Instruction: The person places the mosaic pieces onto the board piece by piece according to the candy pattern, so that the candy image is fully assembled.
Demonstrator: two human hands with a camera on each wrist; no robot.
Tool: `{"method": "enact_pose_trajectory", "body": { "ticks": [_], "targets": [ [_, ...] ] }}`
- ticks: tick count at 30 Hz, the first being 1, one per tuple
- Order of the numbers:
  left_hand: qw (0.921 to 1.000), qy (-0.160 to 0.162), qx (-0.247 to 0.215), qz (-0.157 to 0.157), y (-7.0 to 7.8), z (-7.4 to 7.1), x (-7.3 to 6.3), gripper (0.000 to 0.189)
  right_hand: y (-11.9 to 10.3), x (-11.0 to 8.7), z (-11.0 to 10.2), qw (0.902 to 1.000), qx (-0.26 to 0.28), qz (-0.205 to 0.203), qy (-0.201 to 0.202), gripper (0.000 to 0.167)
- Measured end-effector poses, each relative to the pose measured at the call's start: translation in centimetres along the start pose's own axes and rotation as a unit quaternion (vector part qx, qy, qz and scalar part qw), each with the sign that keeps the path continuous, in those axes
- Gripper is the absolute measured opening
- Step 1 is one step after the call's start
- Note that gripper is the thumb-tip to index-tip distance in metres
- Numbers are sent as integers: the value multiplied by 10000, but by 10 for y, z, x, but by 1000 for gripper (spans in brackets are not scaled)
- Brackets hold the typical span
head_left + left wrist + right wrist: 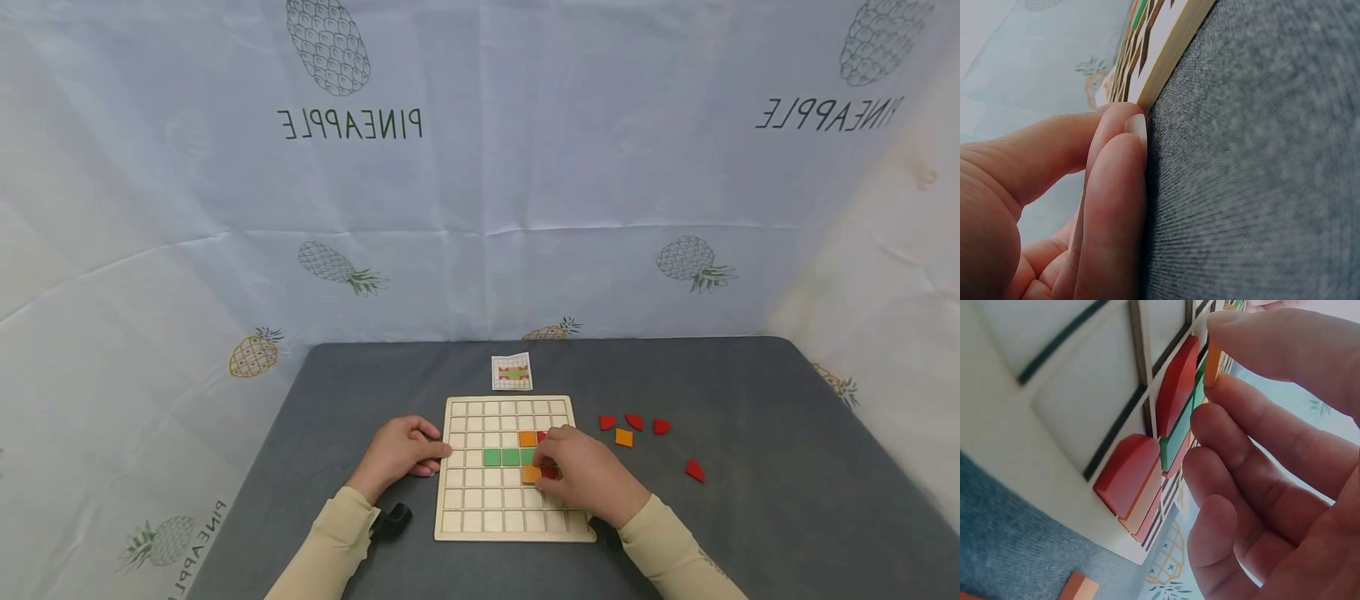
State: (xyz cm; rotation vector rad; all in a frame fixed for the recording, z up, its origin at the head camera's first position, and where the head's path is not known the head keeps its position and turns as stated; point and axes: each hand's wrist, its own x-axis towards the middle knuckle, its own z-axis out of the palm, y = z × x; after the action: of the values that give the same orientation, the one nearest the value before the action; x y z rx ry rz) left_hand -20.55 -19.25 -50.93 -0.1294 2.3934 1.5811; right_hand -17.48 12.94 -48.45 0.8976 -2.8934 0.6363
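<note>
A pale wooden grid board (472, 522) lies on the table with green square tiles (492, 457), an orange square tile (527, 438) and red curved tiles (1179, 387) set in its cells. My right hand (588, 475) is over the board's right half, pinching another orange square tile (1212, 365) between thumb and index finger; its other fingers curl loosely. Part of the board's right side is hidden beneath this hand. At the left edge my left hand (401, 454) holds the board, thumb on the rim and fingertips (1119, 169) against its side.
Behind the board lies a small printed pattern card (512, 382). To the right are several loose red curved tiles (695, 471) and one loose orange square tile (623, 437) on the dark grey table (750, 400). A pineapple-print cloth (570, 183) hangs behind.
</note>
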Motion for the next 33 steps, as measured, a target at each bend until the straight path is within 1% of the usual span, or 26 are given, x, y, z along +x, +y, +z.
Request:
{"method": "enact_pose_trajectory", "body": {
  "ticks": [16, 19, 22, 24, 27, 30, 33],
  "targets": [
    [10000, 44, 0, -71, 1, 1, 2, 37, -5, 2, 4, 10000, -84, 40, 24, 17],
    [9999, 71, 1, -77, 2, 0, 2, 36, -4, 2, 1, 10000, -17, 37, 24, 17],
    [9999, 99, 7, -87, 2, 0, 2, 36, 3, 2, -7, 9999, 30, 141, 46, 16],
    [9999, 111, 2, -94, 2, 0, 2, 36, 12, 1, -14, 9994, 56, 346, 75, 14],
    [9999, 116, 3, -101, 1, 0, 1, 37, 32, -5, -27, 9965, 206, 809, 90, 12],
    [9999, 92, 0, -102, 0, 1, 1, 37, 56, -13, -39, 9891, 503, 1381, 84, 12],
    [9999, 69, 18, -97, 0, 1, 1, 37, 77, -23, -47, 9825, 695, 1728, 106, 15]
  ]
}}
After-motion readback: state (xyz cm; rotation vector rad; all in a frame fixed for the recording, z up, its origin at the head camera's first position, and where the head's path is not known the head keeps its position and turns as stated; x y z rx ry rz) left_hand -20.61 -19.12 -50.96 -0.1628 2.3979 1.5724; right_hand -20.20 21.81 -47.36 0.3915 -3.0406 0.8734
